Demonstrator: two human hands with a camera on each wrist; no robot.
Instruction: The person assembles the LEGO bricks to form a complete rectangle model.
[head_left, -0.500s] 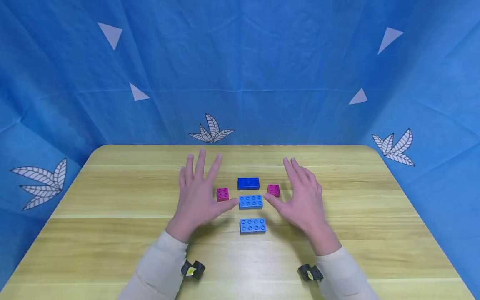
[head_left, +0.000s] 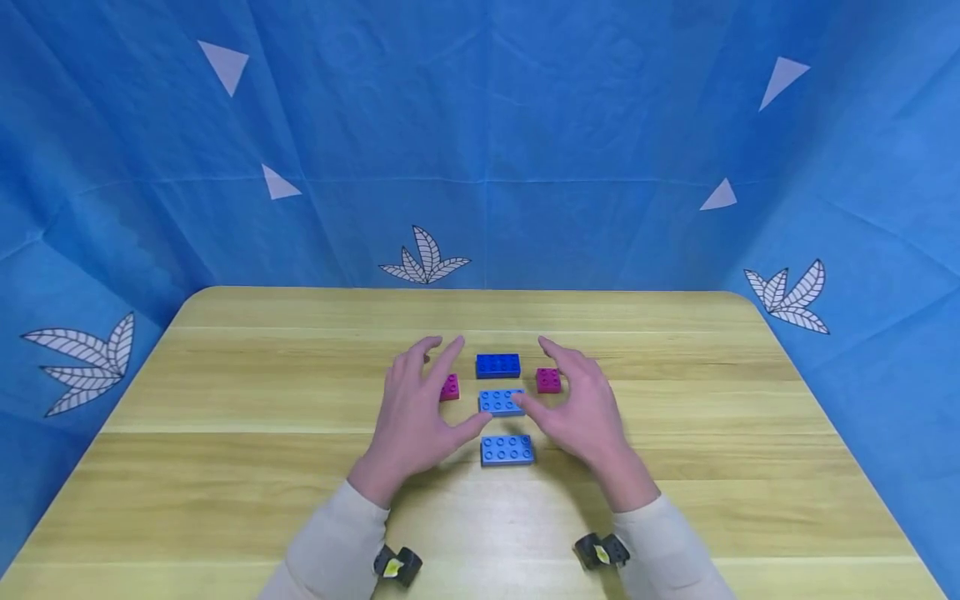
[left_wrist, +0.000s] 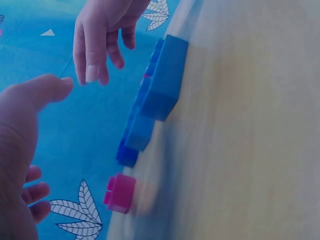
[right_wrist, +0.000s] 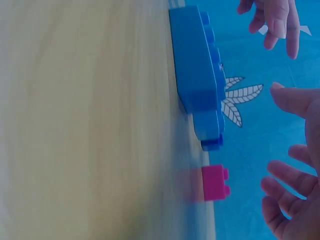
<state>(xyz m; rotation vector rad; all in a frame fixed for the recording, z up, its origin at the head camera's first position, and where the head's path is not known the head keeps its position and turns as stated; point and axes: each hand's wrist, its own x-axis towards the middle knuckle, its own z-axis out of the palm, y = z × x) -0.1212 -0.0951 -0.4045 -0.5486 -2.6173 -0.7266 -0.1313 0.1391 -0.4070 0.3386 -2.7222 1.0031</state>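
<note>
Five bricks lie in a cluster at the table's middle. A dark blue brick [head_left: 498, 365] is farthest, a light blue brick [head_left: 501, 402] sits in the middle, and a second light blue brick [head_left: 507, 449] is nearest. A magenta brick [head_left: 548, 380] lies on the right. Another magenta brick [head_left: 452, 387] on the left is partly hidden by my left hand [head_left: 438, 385]. My right hand [head_left: 551, 396] hovers opposite, its thumb over the middle light blue brick's right end. Both hands have relaxed, slightly curved fingers and hold nothing. The left wrist view shows the near light blue brick [left_wrist: 165, 80] and a magenta brick [left_wrist: 120, 192].
The wooden table [head_left: 225, 467] is bare around the cluster. Blue cloth with leaf prints [head_left: 424, 258] walls in the back and sides. Black wrist mounts [head_left: 397, 565] sit on both sleeves.
Both hands have drawn inward toward the bricks and their fingers have curved. The left hand now covers part of the left magenta brick. The bricks have not moved.
</note>
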